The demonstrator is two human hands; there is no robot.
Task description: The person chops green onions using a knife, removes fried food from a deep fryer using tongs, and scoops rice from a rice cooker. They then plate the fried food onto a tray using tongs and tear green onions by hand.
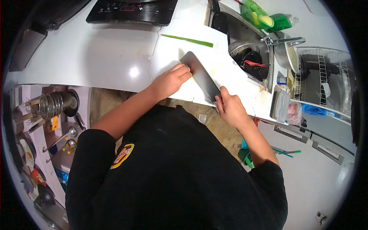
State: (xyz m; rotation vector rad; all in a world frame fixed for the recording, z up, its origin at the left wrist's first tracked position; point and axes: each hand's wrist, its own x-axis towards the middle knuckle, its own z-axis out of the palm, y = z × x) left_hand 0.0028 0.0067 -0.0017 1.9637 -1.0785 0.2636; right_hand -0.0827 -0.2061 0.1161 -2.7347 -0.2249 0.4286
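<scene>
Black shirt fabric [184, 168] spreads below the right hand [232, 109], which is clamped on a broad grey metal knife [201, 75]. It slants beside the curled left hand [172, 81], whose grip I cannot tell. Beyond both hands, a long green strip [188, 40] lies on the glossy white surface [115, 50].

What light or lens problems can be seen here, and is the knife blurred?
In the head view, a bright glare spot sits on the countertop, amid a grey patch, probably shadow; the lens curves the dish rack and leaves black corners; in this head view, the knife shows a fairly sharp outline.
</scene>
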